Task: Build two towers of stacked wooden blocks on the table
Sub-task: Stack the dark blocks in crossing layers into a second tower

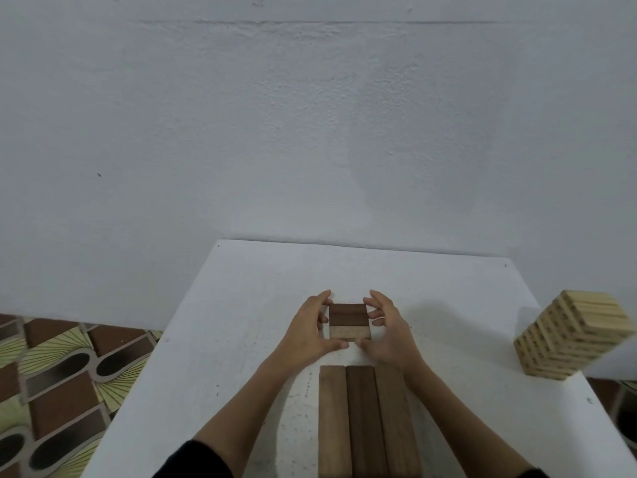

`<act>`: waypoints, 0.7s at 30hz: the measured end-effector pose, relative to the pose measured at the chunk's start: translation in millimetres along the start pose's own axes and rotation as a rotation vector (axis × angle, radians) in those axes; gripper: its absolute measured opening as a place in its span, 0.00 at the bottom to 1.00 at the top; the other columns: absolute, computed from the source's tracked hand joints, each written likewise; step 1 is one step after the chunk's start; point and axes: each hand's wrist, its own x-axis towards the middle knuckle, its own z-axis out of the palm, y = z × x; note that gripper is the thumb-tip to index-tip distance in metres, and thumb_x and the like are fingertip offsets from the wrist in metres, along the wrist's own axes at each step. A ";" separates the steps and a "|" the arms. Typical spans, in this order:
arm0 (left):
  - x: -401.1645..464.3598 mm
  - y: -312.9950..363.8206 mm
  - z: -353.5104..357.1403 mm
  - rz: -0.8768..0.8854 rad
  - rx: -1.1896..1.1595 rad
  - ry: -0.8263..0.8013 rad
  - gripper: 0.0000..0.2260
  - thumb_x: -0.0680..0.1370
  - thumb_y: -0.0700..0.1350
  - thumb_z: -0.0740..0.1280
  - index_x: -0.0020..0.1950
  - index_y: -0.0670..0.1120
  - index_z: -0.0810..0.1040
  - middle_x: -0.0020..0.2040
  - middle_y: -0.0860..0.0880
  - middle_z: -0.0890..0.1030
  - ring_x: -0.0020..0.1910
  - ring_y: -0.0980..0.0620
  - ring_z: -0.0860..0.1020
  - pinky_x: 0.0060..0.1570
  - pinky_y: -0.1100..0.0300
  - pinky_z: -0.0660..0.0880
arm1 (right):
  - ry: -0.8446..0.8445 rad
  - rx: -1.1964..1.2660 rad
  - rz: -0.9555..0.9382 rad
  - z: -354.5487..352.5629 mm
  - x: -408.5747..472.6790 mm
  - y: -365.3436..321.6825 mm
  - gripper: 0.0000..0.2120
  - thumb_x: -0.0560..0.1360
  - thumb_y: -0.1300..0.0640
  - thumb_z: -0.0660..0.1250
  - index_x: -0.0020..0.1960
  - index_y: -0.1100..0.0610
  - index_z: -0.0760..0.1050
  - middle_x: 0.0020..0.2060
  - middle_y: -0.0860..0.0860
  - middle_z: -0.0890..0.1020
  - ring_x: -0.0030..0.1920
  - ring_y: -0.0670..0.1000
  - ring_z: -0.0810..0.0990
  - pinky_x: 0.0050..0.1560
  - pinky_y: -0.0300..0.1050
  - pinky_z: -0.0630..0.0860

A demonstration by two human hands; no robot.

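A small square layer of wooden blocks point(349, 321), two dark and one pale, lies flat on the white table point(241, 305). My left hand point(312, 331) cups its left side and my right hand point(387, 331) cups its right side, with fingers and thumbs curled round its edges. Nearer to me, three long dark wooden blocks point(367, 422) lie side by side and run off the bottom of the view. A tall tower of pale wooden blocks point(574, 336) stands at the table's right edge.
A white wall rises straight behind the table. Patterned floor tiles point(58, 391) show beyond the table's left edge. Bare tabletop lies behind and to the left of my hands.
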 end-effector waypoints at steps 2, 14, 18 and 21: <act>0.4 0.1 -2.4 -0.004 -0.006 -0.021 0.42 0.65 0.46 0.79 0.73 0.50 0.61 0.60 0.55 0.70 0.47 0.57 0.72 0.44 0.74 0.70 | -0.005 0.014 0.008 -1.2 0.2 -0.3 0.42 0.64 0.60 0.77 0.72 0.57 0.58 0.61 0.46 0.70 0.53 0.44 0.72 0.51 0.26 0.67; 2.8 -3.0 -4.2 -0.054 -0.072 -0.026 0.40 0.65 0.41 0.79 0.72 0.48 0.64 0.56 0.56 0.73 0.44 0.56 0.72 0.42 0.73 0.71 | -0.083 -0.041 0.003 -7.2 2.8 -2.4 0.39 0.66 0.62 0.76 0.71 0.57 0.61 0.62 0.52 0.73 0.52 0.46 0.72 0.51 0.24 0.65; 4.3 0.7 -4.0 -0.092 -0.081 -0.027 0.41 0.64 0.42 0.80 0.72 0.50 0.64 0.57 0.57 0.72 0.45 0.56 0.72 0.41 0.74 0.71 | -0.135 0.002 0.035 -15.0 3.1 -10.4 0.39 0.66 0.62 0.76 0.71 0.56 0.60 0.62 0.52 0.72 0.54 0.47 0.72 0.55 0.32 0.69; 0.9 8.4 -8.6 -0.093 -0.067 -0.023 0.42 0.63 0.45 0.80 0.72 0.53 0.62 0.58 0.58 0.71 0.50 0.58 0.72 0.40 0.74 0.71 | -0.165 0.050 0.061 -24.2 0.6 -23.9 0.38 0.67 0.63 0.76 0.71 0.55 0.60 0.62 0.52 0.71 0.54 0.48 0.73 0.53 0.33 0.71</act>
